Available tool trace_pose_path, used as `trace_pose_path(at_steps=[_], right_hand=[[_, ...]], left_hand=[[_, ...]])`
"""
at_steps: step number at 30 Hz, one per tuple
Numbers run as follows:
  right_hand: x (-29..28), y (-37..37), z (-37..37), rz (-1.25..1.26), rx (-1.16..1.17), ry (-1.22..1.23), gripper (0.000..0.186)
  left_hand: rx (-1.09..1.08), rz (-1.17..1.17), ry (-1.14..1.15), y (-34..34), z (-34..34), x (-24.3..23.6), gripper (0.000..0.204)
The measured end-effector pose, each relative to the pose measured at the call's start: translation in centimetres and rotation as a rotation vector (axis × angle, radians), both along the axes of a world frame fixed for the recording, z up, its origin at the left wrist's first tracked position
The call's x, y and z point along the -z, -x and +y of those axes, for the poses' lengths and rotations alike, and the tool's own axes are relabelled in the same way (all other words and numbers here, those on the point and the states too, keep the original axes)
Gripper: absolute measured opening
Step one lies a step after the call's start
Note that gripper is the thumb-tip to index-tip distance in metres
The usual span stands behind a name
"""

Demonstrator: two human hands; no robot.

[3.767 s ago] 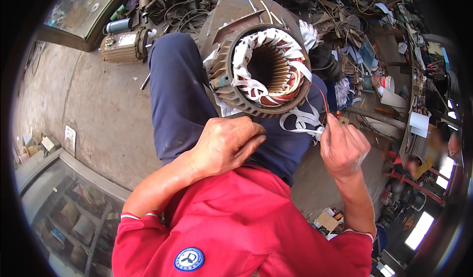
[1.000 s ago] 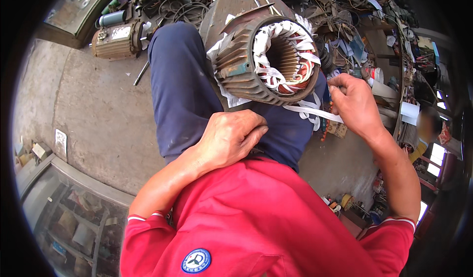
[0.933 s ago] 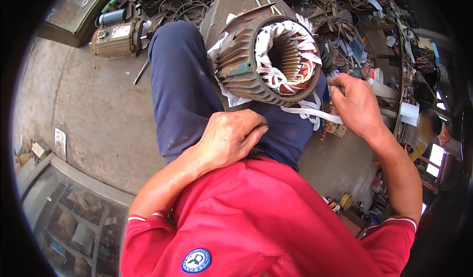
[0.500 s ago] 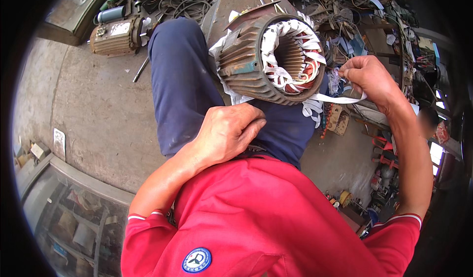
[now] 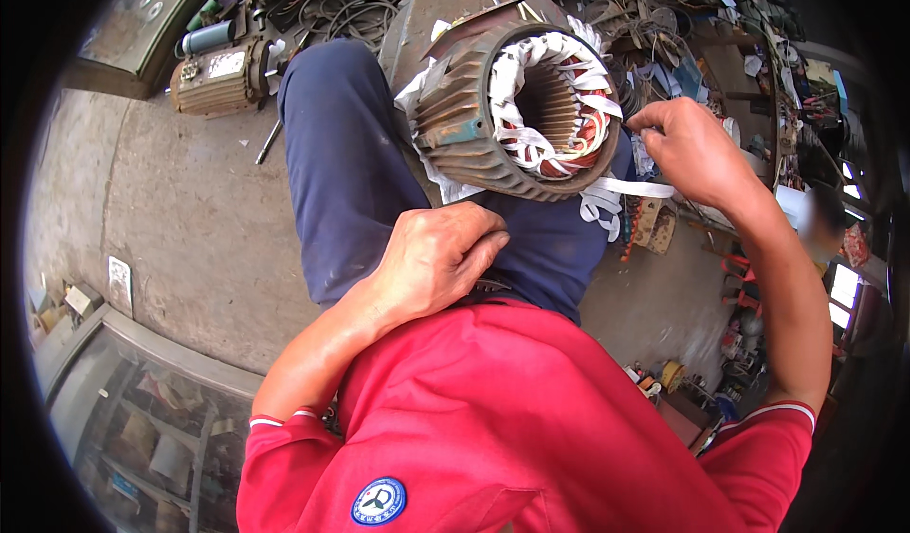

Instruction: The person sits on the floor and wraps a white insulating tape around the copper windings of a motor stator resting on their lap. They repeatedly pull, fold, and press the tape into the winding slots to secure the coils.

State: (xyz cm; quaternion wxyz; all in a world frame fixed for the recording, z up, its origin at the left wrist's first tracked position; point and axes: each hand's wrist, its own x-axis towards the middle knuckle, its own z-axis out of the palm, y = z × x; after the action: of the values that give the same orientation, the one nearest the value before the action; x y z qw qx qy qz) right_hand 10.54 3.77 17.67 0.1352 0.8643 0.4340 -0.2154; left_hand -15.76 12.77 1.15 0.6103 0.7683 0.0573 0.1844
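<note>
Holds right hand (image 5: 695,151) curled at three o'clock from stator (image 5: 482,125), hiding any contact; cannot tell whether pinching white tape (image 5: 637,189).

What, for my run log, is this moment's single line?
left hand: curled, nothing visible inside; right hand: appears to hold white tape; motor housing: left of right hand; winding ring: partly white-wrapped

left hand (image 5: 436,258) most fingertips hidden, right hand's (image 5: 697,149) grip on white tape (image 5: 640,189) unclear, stator (image 5: 453,127) rear end hidden, background person (image 5: 823,225) blurred, red shirt (image 5: 502,400) cut off below
</note>
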Motion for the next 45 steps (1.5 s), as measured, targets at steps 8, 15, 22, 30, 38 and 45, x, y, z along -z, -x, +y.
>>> trace_pose_path(at_steps=[8, 15, 22, 30, 38, 45], right_hand=[[1.4, -1.4, -0.4, 0.019, 0.057, -0.096, 0.025], [3.2, -0.3, -1.6, -0.139, -0.107, -0.141, 0.019], [3.3, 0.9, -5.6, -0.177, -0.057, -0.487, 0.015], [6.1, 0.6, -5.8, -0.264, -0.091, -0.745, 0.010], [7.9, 0.9, -5.6, -0.223, -0.017, -0.785, 0.012], [7.3, 2.2, -7.9, -0.002, 0.163, -0.867, 0.017]], left_hand=[[-0.005, -0.017, -0.032, -0.1, 0.0, -0.5, 0.011], [-0.019, -0.120, -0.128, -1.7, 0.6, -4.0, 0.015], [-0.094, -0.116, -0.767, -8.9, 4.7, -7.4, 0.018], [0.417, 0.322, -1.361, -15.7, 4.8, -7.8, 0.010], [0.449, 0.099, -1.237, -16.5, 5.4, -7.8, 0.009], [0.494, -0.147, -0.931, -16.3, 6.4, -7.1, 0.010]])
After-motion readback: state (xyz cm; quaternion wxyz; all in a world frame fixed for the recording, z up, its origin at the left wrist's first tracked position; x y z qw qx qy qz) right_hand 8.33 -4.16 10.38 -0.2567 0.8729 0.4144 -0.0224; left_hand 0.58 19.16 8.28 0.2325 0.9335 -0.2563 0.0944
